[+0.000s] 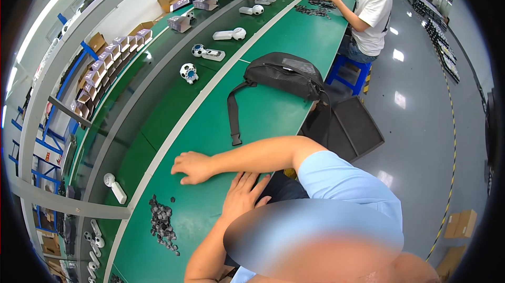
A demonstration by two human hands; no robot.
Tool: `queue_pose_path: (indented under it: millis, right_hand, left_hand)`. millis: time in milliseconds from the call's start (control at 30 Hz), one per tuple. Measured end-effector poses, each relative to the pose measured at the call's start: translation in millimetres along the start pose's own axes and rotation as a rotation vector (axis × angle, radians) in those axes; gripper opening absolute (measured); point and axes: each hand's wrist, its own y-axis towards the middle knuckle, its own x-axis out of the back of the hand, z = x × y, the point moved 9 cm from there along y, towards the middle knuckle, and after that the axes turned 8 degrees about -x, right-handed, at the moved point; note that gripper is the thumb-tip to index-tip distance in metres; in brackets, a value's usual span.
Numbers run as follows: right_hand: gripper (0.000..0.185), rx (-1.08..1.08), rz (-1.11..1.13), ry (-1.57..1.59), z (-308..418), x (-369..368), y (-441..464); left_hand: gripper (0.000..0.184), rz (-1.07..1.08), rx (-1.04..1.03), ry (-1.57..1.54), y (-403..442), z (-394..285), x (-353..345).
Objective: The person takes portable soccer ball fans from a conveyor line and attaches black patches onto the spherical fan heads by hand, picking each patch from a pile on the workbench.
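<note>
My right hand (192, 167) is over the green tabletop (210, 125), palm down, with its fingers bent, the thumb apart from them and nothing visible in it. Near the table's edge, my left hand (244, 194) lies flat with fingers spread, close to my right forearm. A loose pile of small dark grey pieces (162, 224) lies on the table in front of my left arm, with one stray piece (173, 199) nearer my right hand. Beyond my right arm rests a black waist bag (286, 75), its strap and buckle (236, 138) trailing across the table.
White handheld devices with football-patterned round heads (189, 73) lie along the conveyor (142, 146). A grey metal frame (79, 207) crosses it. A co-worker in a white shirt (373, 7) sits farther up the table. Open boxes (105, 62) line the far shelf; a black tray (357, 128) is beside the table.
</note>
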Motion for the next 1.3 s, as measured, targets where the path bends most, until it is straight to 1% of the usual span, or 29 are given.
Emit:
queue_pose_path:
  millis: [67,100,133,200,233,333,367,467,500,600,667,767,867,900,933,967,1000,1033,1067,1100,1133,1167,1200,1267,1300]
  right_hand:
    - [0.034,0.108,0.003,-0.04,12.6,-9.5,1.3]
    - [0.033,0.157,-0.001,-0.065,18.5,-17.5,2.7]
    - [0.033,0.155,0.003,-0.063,19.2,-19.9,3.0]
    - [0.029,0.233,0.035,-0.115,25.7,-25.6,-0.1]
    - [0.027,0.27,0.046,-0.141,29.4,-27.8,-0.8]
    - [0.025,0.255,0.027,-0.15,28.2,-36.5,1.7]
    - [0.024,0.25,0.027,-0.149,28.6,-38.7,1.4]
    - [0.025,0.25,0.043,-0.126,24.9,-37.8,2.6]
    - [0.025,0.256,0.045,-0.122,25.0,-36.6,3.6]
    - [0.025,0.242,0.059,-0.108,24.4,-43.6,5.9]
    - [0.025,0.235,0.072,-0.099,22.3,-47.4,6.3]
    - [0.025,0.263,0.024,-0.086,25.4,-50.2,8.5]
    - [0.027,0.283,0.022,-0.148,25.9,-41.4,11.8]
    - [0.028,0.307,0.038,-0.149,32.0,-44.6,10.9]
    - [0.03,0.281,0.095,-0.194,26.9,-54.0,14.8]
    - [0.03,0.245,0.089,-0.119,19.2,-56.9,16.8]
    - [0.031,0.267,0.024,-0.107,22.5,-55.4,13.0]
    - [0.032,0.288,0.013,-0.083,25.6,-58.4,13.4]
    - [0.031,0.306,0.04,-0.07,35.7,-59.6,14.3]
    - [0.032,0.275,0.061,-0.059,44.2,-65.0,14.1]
    - [0.033,0.294,0.068,-0.042,54.0,-72.1,11.9]
    - [0.034,0.286,0.065,-0.045,46.1,-55.0,20.8]
    - [0.034,0.325,0.099,-0.021,55.6,-66.5,22.9]
    - [0.034,0.26,0.003,-0.113,67.9,-79.9,19.4]
    - [0.034,0.262,0.007,-0.109,81.5,-87.8,13.5]
  left_hand:
    - [0.048,-0.117,0.02,-0.022,-2.6,2.7,7.6]
    - [0.048,-0.119,0.017,-0.024,-10.1,8.3,3.3]
    - [0.04,-0.225,0.014,-0.112,-13.8,13.1,8.6]
    - [0.024,-0.435,0.007,-0.284,-23.3,25.5,19.5]
    - [0.024,-0.431,0.006,-0.287,-26.0,27.7,18.8]
    - [0.011,-0.599,0.196,-0.468,-48.1,53.2,20.4]
    - [0.011,-0.595,0.199,-0.476,-51.5,55.0,21.6]
    - [0.009,-0.56,0.442,-0.675,-65.3,77.6,11.3]
    - [0.009,-0.558,0.444,-0.677,-68.0,79.3,11.0]
    - [0.01,-0.624,0.52,-0.83,-87.5,92.9,-0.5]
    - [0.01,-0.615,0.517,-0.841,-90.4,93.8,-1.0]
    - [0.011,-0.596,0.52,-0.862,-96.7,98.2,0.0]
    - [0.012,-0.568,0.417,-0.753,-94.3,98.3,5.2]
    - [0.012,-0.53,0.417,-0.792,-93.3,99.9,-2.8]
    - [0.013,-0.517,0.461,-0.827,-97.8,103.5,-14.3]
    - [0.014,-0.512,0.455,-0.834,-95.1,103.3,-14.3]
    - [0.013,-0.528,0.379,-0.829,-91.9,99.2,-4.0]
    - [0.014,-0.551,0.292,-0.752,-93.3,95.3,-3.4]
    - [0.014,-0.611,0.279,-0.744,-99.3,89.7,-2.3]
    - [0.014,-0.656,0.241,-0.721,-105.2,83.6,-0.8]
    - [0.013,-0.668,0.261,-0.689,-114.6,78.8,-5.1]
    - [0.012,-0.666,0.254,-0.678,-97.1,82.5,3.8]
    - [0.012,-0.701,0.295,-0.657,-111.2,83.5,5.3]
    - [0.01,-0.765,0.278,-0.502,-135.8,66.8,11.4]
    - [0.009,-0.777,0.259,-0.435,-145.3,53.2,17.0]
